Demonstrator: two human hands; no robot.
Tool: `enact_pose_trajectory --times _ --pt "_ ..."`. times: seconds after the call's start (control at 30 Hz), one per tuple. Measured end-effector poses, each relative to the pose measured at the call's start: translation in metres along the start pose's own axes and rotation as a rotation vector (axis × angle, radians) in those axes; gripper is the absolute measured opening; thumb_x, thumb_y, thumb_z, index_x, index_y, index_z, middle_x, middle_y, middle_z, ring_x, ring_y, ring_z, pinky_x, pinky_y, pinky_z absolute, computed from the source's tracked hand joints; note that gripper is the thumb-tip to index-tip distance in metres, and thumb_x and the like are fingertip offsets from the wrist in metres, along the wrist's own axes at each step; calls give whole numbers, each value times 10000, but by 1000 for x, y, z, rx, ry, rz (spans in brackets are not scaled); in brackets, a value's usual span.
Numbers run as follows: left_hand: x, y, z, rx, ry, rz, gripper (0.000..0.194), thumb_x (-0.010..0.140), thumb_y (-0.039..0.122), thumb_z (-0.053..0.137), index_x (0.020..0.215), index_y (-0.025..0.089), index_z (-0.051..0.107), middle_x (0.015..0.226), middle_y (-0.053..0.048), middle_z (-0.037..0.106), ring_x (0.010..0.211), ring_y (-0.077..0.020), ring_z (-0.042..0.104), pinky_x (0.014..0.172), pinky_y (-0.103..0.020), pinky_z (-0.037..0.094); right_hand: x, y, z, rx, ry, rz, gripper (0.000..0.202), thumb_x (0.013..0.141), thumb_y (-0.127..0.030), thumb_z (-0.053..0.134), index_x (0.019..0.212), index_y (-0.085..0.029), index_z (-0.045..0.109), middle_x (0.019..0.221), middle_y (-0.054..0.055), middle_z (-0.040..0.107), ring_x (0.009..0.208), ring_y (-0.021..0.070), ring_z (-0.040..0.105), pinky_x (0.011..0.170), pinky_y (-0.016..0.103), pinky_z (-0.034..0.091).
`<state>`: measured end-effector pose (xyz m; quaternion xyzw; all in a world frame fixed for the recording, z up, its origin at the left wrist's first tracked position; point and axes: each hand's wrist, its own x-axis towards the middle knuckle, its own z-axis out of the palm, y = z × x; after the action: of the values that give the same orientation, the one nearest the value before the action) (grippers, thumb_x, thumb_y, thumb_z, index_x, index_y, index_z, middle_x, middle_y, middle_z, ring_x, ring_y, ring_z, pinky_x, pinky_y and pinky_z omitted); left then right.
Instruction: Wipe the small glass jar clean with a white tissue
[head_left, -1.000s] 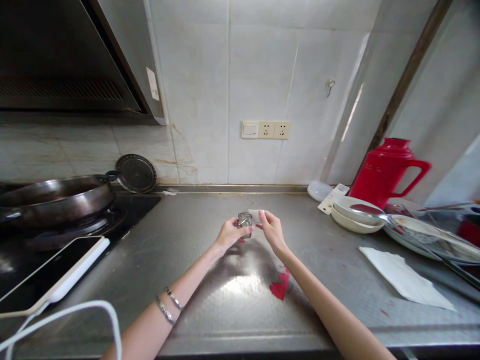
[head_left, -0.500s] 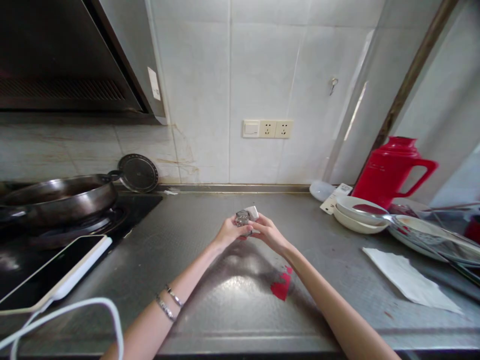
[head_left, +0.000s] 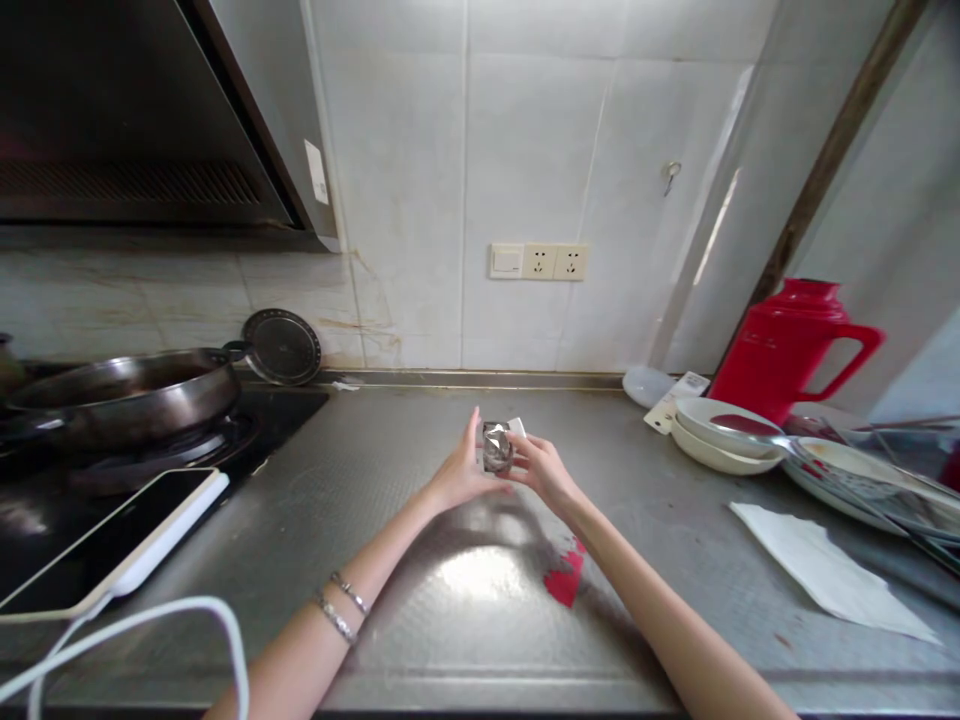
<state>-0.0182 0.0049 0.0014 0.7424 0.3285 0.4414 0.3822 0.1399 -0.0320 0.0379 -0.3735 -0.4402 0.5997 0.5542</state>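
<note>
Object (head_left: 496,450), small, glassy and gray, is held up between the two hands, above the middle of the metal counter (head_left: 390,450). Its left side is framed by the left hand (head_left: 457,474), whose grip is spread, one digit pointed upward and others reaching beneath; whether it is touched there cannot be told. At its right edge it is pinched by the grip of the right hand (head_left: 543,468). By its upper right corner a small white piece (head_left: 517,427) is seen, partly covered by the right fingers.

Two bracelets (head_left: 335,618) are worn on the left arm. Beside the right forearm, a torn red scrap (head_left: 564,582) is laid flat. Farther right, a white napkin (head_left: 829,570) is spread in front of stacked bowls (head_left: 720,455), behind which a red jug (head_left: 780,350) is stood. At far left, a pan (head_left: 142,400) is set on the stove (head_left: 289,412), and a phone (head_left: 157,525) is placed near a looped white cable (head_left: 214,604).
</note>
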Motion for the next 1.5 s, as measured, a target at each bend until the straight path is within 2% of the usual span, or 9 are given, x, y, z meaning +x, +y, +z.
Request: enact_pose_trajectory --times 0.2,0.3,0.5,0.63,0.83,1.0,1.13,1.3,1.5 --pt "0 4 3 143 47 103 1209 529 333 867 1466 203 114 1332 -179 505 1205 -305 517 1030 -486 394 -5 2 9 -3 -23 33 338 730 -439 694 869 -132 671 835 90 697 681 186 646 541 255 509" --pt "-2 7 2 209 101 94 1046 550 371 850 1390 187 255 1239 -162 571 1105 -288 581 969 -458 441 -7 3 11 -14 -35 43 351 744 -468 669 897 -152 659 868 79 690 691 176 639 593 275 521" --pt "-3 11 3 210 151 112 921 549 339 845 1293 212 316 1145 -103 631 983 -237 641 866 -379 499 1 7 2 -282 114 -13 475 767 -602 547 993 -198 657 1065 91 656 896 232 615 581 281 510" --pt "-4 14 3 216 180 98 907 526 336 854 1260 219 333 1097 -70 655 954 -224 657 829 -340 512 8 10 -5 -492 182 -204 501 719 -613 577 865 -152 709 912 99 682 870 241 598 614 282 488" --pt "-4 14 4 188 149 77 918 517 323 857 1265 215 336 1102 -80 654 956 -226 653 822 -330 507 8 11 -5 -335 111 -191 495 704 -599 624 809 -125 721 819 69 681 757 183 595 682 283 496" --pt "-5 14 4 181 145 51 917 532 334 853 1277 214 332 1134 -92 635 972 -231 639 843 -342 498 13 12 -10 -279 157 -195 438 647 -548 703 793 -136 728 766 59 691 703 177 602 655 284 489" --pt "-6 14 5 174 102 24 926 513 322 861 1275 202 347 1150 -103 626 987 -244 635 852 -353 500 12 5 -13 -364 227 -379 430 724 -556 646 859 -156 726 815 69 715 748 207 623 674 298 485" --pt "-6 16 7 174 68 37 915 503 255 856 1275 197 368 1164 -96 624 1021 -246 623 871 -353 493 -2 -2 -7 -642 99 -589 325 856 -457 553 982 -207 718 928 62 732 844 235 652 754 315 486" --pt "-7 17 8 190 58 88 819 532 239 832 1235 199 413 1141 -82 634 993 -233 628 854 -333 490 -5 1 -3 -746 51 -639 259 845 -387 592 1031 -251 711 1023 52 729 915 244 665 825 339 490"
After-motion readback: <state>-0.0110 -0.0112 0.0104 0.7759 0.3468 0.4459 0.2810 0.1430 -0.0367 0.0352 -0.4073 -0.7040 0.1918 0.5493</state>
